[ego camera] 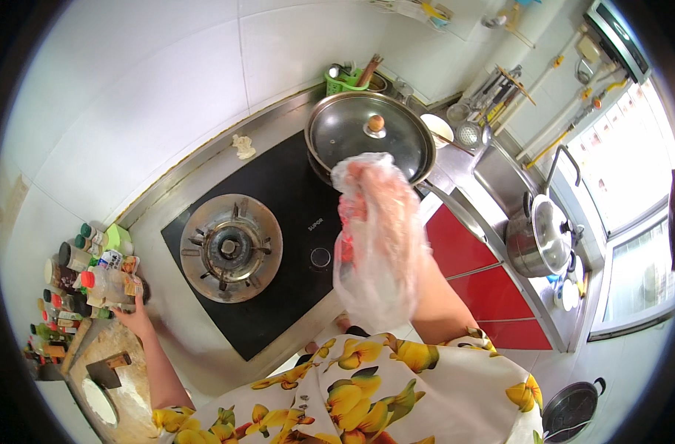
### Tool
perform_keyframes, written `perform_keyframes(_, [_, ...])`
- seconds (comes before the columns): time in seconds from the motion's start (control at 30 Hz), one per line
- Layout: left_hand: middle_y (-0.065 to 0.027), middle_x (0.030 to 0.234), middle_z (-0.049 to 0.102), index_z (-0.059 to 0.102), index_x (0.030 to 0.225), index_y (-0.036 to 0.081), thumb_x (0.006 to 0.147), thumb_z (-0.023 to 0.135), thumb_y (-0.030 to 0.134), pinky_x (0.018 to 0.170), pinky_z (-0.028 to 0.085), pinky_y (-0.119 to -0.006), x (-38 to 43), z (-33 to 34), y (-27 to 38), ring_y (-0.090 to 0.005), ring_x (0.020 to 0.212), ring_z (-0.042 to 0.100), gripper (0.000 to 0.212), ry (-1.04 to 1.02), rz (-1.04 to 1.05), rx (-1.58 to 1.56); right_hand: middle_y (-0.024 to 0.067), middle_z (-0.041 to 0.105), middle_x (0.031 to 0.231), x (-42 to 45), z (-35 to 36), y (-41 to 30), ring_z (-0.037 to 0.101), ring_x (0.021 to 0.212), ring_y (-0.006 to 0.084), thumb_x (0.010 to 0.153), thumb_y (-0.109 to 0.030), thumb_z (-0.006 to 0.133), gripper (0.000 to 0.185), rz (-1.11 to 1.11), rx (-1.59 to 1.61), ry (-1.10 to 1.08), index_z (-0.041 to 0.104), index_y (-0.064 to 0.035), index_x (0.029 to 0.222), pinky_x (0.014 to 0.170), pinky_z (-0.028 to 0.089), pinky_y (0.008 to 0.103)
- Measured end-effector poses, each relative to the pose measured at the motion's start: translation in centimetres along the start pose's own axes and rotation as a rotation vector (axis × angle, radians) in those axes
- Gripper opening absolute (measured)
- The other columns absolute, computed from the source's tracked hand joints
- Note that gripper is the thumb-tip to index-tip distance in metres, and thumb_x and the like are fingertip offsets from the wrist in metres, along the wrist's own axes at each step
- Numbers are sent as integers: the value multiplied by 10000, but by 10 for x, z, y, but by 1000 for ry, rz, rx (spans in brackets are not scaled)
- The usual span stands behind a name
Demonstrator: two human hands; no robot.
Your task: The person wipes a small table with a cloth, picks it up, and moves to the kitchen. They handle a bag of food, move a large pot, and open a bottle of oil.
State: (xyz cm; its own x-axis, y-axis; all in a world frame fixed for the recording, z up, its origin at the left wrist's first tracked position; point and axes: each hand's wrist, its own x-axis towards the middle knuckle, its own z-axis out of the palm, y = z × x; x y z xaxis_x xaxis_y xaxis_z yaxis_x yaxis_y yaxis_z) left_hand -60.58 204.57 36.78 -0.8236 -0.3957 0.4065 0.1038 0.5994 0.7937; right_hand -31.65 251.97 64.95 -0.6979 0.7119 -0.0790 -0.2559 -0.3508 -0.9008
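My left hand reaches to the far left and is on a clear plastic bottle with a red cap, which stands in front of a row of condiment bottles and jars. Raised over the right part of the black gas stove, my right hand is inside or behind a thin clear plastic bag with red parts. The bag hangs down from the fingers. Just beyond it a glass-lidded pan sits on the stove. The left burner is bare.
A cleaver and a white plate lie on a wooden board at lower left. Right of the pan are a white bowl, the sink and a lidded steel pot. A green utensil basket stands behind the pan.
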Motion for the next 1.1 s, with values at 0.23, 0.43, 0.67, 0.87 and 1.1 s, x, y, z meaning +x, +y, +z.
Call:
perform_keyframes(0.23, [-133,1093,609,504,1250,-25,935,575,283,889,470,-328,-80,-19,142,-239,995,590,446,-203,-243,-629,22,540,818,-57,-93,-67,493,647,116,871,-372,648,397,-165,26,234,588,-44,1085,533,412,243])
perform_keyframes(0.43, [-149,1090,611,527,1210,-12,946,538,338,851,513,-353,-244,21,299,-234,963,618,439,-963,-486,-978,22,537,815,-54,-186,-80,491,647,115,871,-364,649,388,-235,31,309,589,-43,1081,534,411,241])
perform_keyframes(0.67, [-157,1405,421,364,1396,74,885,575,511,1043,345,-440,-415,127,459,-259,1302,396,705,-1764,-702,-777,21,534,812,-49,-304,-111,489,648,113,871,-355,649,379,-276,-96,380,589,-42,1076,535,409,239])
perform_keyframes(0.87, [-85,1034,606,513,1145,103,859,626,444,852,487,-452,-509,227,519,-229,970,608,459,-1457,-1110,-1157,20,531,809,-15,-354,-127,487,648,111,871,-347,650,370,-270,-219,353,589,-41,1072,536,408,237])
perform_keyframes(1.1, [49,565,356,423,689,150,932,529,253,429,299,-261,-514,254,535,-93,453,312,284,-1115,-1335,-1386,19,527,805,19,-366,-140,485,648,110,871,-337,651,361,-259,-308,280,589,-40,1066,538,407,235])
